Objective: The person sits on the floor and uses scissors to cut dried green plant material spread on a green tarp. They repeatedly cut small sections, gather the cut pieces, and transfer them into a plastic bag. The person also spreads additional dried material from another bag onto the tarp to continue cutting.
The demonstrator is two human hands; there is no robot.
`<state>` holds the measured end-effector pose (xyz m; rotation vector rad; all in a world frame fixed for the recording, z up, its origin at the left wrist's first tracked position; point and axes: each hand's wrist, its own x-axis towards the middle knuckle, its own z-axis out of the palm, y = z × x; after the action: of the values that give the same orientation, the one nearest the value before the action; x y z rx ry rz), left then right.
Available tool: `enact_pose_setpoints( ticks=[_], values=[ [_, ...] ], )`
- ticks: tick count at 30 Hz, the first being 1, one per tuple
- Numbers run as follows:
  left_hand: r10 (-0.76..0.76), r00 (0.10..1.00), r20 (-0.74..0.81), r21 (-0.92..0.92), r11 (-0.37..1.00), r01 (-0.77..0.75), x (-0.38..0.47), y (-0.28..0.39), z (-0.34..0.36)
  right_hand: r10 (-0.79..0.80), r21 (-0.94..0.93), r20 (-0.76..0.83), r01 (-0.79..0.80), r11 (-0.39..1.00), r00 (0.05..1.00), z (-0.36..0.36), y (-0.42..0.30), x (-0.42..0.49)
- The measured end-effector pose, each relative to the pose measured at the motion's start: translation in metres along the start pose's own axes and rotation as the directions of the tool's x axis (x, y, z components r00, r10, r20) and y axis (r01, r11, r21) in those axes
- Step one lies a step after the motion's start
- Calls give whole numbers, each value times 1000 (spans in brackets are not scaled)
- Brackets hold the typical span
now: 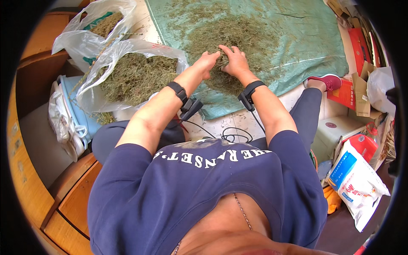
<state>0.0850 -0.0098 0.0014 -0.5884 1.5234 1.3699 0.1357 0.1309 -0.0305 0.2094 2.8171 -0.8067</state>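
A heap of dried, stringy herb (237, 35) lies spread on a green woven plastic sheet (312, 35) in front of me. Over the near part of the heap, my left hand (208, 62) reaches in with its fingers close together; whether it pinches any herb is too small to tell. Just to its right, my right hand (235, 62) has its thumb and fingers apart, curved over the herb, and no held thing shows in it. Beside my left forearm sits a clear plastic bag (87, 92), its mouth wide, full of similar dried herb (137, 78).
Behind it stands a second plastic bag (71, 41) with dried plant matter. A light-blue bin (71, 102) and wooden furniture (71, 204) are at left. Cardboard boxes (361, 92), a pale green box (334, 130) and a white printed packet (357, 191) crowd the right. A black cable (237, 129) loops before me.
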Motion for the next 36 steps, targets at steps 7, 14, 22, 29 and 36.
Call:
enact_pose_setpoints(
  ticks=[7, 14, 22, 29, 36],
  values=[
    [306, 931, 197, 450, 816, -363, -129, 42, -62, -67, 288, -130, 102, 952, 989, -6, 17, -8],
    [655, 727, 207, 978, -115, -176, -222, 45, -176, -149, 423, -243, 242, 873, 959, -49, 10, -12],
    [316, 942, 113, 981, 114, -156, -225, -30, -203, -229, 748, -9, 159, 644, 973, -151, -94, -45],
    [406, 900, 159, 967, 118, -224, -196, -62, -171, -527, 581, 23, 418, 698, 849, -186, -194, -54],
    [552, 764, 334, 927, -45, -373, -239, -67, -163, -811, 551, 212, 619, 561, 546, -108, -285, -17]
  ],
)
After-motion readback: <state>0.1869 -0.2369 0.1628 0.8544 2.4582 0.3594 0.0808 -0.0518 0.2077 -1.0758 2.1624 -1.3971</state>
